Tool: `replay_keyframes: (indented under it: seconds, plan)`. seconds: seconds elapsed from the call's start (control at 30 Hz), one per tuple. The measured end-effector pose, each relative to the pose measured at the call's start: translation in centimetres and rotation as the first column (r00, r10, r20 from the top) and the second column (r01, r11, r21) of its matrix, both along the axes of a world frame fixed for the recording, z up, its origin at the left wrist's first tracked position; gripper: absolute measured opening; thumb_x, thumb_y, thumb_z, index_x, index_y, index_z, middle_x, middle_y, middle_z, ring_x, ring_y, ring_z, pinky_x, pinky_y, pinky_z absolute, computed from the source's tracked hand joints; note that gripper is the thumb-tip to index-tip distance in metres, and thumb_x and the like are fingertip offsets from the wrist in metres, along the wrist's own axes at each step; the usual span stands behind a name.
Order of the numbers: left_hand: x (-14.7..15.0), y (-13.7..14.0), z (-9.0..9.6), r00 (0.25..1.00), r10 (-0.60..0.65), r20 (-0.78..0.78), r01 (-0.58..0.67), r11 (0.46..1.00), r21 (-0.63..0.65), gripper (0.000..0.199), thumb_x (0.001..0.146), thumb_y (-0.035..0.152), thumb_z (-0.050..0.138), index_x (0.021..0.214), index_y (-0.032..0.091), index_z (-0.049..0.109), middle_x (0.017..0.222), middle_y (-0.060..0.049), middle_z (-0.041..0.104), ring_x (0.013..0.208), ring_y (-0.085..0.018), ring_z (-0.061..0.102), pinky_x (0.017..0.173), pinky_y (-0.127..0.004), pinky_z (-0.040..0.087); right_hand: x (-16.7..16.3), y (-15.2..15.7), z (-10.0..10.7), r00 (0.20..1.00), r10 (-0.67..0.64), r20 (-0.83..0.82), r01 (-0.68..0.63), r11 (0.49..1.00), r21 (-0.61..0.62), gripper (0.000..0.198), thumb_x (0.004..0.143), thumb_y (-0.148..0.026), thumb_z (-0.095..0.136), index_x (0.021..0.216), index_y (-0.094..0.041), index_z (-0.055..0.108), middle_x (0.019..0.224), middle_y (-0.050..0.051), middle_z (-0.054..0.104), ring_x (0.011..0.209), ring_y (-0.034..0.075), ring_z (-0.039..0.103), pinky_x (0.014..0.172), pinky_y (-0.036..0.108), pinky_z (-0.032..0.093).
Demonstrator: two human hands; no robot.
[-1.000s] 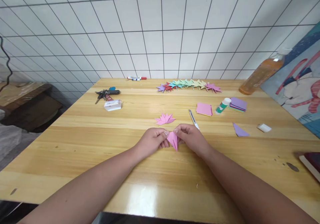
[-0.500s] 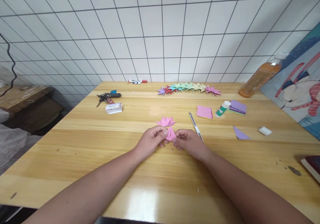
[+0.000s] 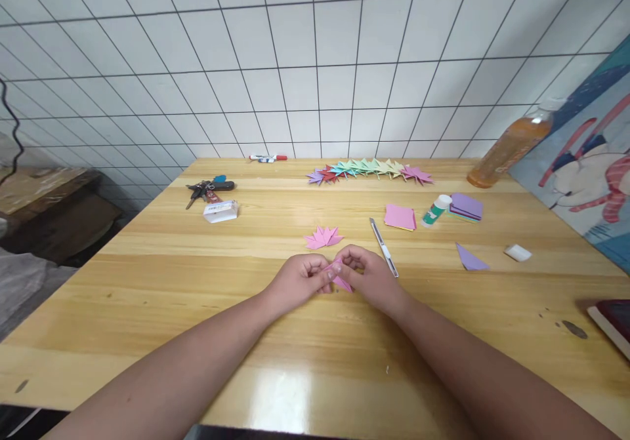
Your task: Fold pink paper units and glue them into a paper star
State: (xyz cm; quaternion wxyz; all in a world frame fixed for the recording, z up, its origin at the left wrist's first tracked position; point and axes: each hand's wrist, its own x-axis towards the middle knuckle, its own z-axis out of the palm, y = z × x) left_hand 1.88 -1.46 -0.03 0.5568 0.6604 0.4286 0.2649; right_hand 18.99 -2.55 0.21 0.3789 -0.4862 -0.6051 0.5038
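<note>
Between my two hands is a small piece of folded pink paper [image 3: 344,285], partly covered by the fingers. My left hand [image 3: 304,275] pinches its left side between thumb and fingers. From the right, my right hand [image 3: 365,271] presses thumb and fingers on its upper part, the two thumbs nearly touching. Just beyond the hands lies a pink pointed origami piece [image 3: 323,237], fanned out flat on the table. A utility knife [image 3: 384,247] rests to the right of my right hand.
Along the wall sits a row of multicoloured folded pieces [image 3: 369,168]. To the right are pink paper squares [image 3: 400,217], a glue stick [image 3: 436,210], purple sheets [image 3: 466,206], a purple triangle [image 3: 471,258], an eraser [image 3: 518,252] and a bottle [image 3: 509,151]. Keys [image 3: 209,190] and a small box [image 3: 220,212] lie left.
My right hand has moved up and inward over the pink paper, its thumb now close to the left thumb. The paper has turned, and its lower corner points down to the right.
</note>
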Motion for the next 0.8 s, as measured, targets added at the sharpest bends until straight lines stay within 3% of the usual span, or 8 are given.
replay_keyframes:
  seconds: [0.27, 0.47, 0.67, 0.8]
  plan:
    - [0.30, -0.15, 0.10, 0.995, -0.097, -0.039, 0.096, 0.995, -0.033, 0.031, 0.079, 0.041, 0.055, 0.065, 0.013, 0.060, 0.061, -0.003, 0.065, 0.057, -0.011, 0.057, 0.057, -0.020, 0.041, 0.01, 0.32, -0.40, 0.984, -0.071, -0.164, 0.058, 0.995, -0.087, 0.014, 0.069, -0.026, 0.059, 0.058, -0.016, 0.056, 0.053, -0.004, 0.050, 0.051, 0.009, 0.044, 0.052, 0.022, 0.036]
    - [0.16, -0.03, 0.18, 0.993, -0.100, -0.060, 0.100, 0.995, 0.009, 0.038, 0.084, 0.042, 0.045, 0.072, 0.013, 0.064, 0.068, -0.005, 0.066, 0.063, -0.012, 0.058, 0.061, -0.021, 0.042, 0.02, 0.33, -0.62, 0.998, -0.055, -0.031, 0.055, 0.998, -0.011, 0.016, 0.073, -0.030, 0.056, 0.063, -0.018, 0.053, 0.055, -0.005, 0.046, 0.050, 0.009, 0.042, 0.048, 0.021, 0.033]
    - [0.11, -0.20, -0.36, 0.997, -0.064, -0.044, 0.064, 0.998, -0.014, 0.032, 0.082, 0.039, 0.048, 0.073, 0.013, 0.064, 0.063, -0.005, 0.065, 0.060, -0.014, 0.059, 0.061, -0.024, 0.044, 0.08, 0.30, -0.60, 0.972, -0.211, 0.106, 0.206, 0.977, 0.060, 0.021, 0.084, -0.043, 0.039, 0.078, -0.024, 0.045, 0.057, -0.005, 0.049, 0.049, 0.013, 0.050, 0.046, 0.022, 0.039]
    - [-0.01, -0.27, -0.27, 0.999, -0.034, -0.014, 0.034, 0.999, -0.024, 0.029, 0.082, 0.036, 0.049, 0.069, 0.014, 0.062, 0.058, -0.003, 0.062, 0.054, -0.012, 0.056, 0.055, -0.021, 0.041, 0.31, 0.32, -0.47, 0.959, -0.214, 0.189, 0.198, 0.975, 0.098, 0.022, 0.085, -0.043, 0.038, 0.076, -0.024, 0.043, 0.054, -0.005, 0.047, 0.047, 0.013, 0.051, 0.046, 0.023, 0.039]
